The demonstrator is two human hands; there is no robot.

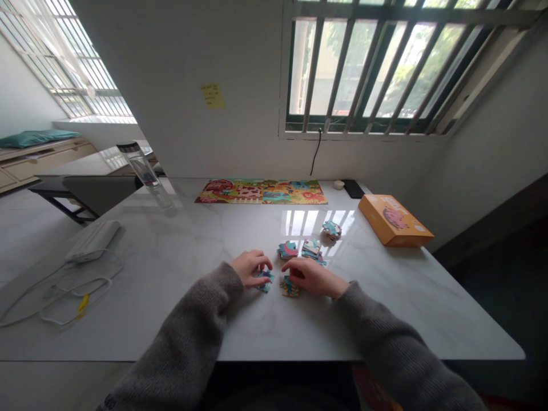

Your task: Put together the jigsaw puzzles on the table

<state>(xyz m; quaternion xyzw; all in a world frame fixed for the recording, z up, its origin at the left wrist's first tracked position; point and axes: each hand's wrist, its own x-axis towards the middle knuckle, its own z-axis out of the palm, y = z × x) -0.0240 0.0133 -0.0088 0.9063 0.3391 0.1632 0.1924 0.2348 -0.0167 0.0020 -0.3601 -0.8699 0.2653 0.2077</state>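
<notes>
My left hand (252, 268) has its thumb and curved fingers around blue jigsaw puzzle pieces (264, 285) on the white table. Close to its right, my right hand (315, 276) has its fingertips on a blue, yellow and green stack of jigsaw puzzle pieces (290, 289), which they partly cover. A gap of bare tabletop separates the two groups. Just beyond my hands lie a pile with a pink shape (287, 250) and another pale and teal pile (311, 248). One more pile of pieces (331, 229) sits farther back to the right.
A long colourful farm-animal picture sheet (261, 192) lies along the wall. On the right are an orange box (394, 221), a black phone-like slab (353, 189) and a small white object (338, 185). A clear bottle (139, 164), a white device (93, 241) and loose cables (85, 291) are leftward.
</notes>
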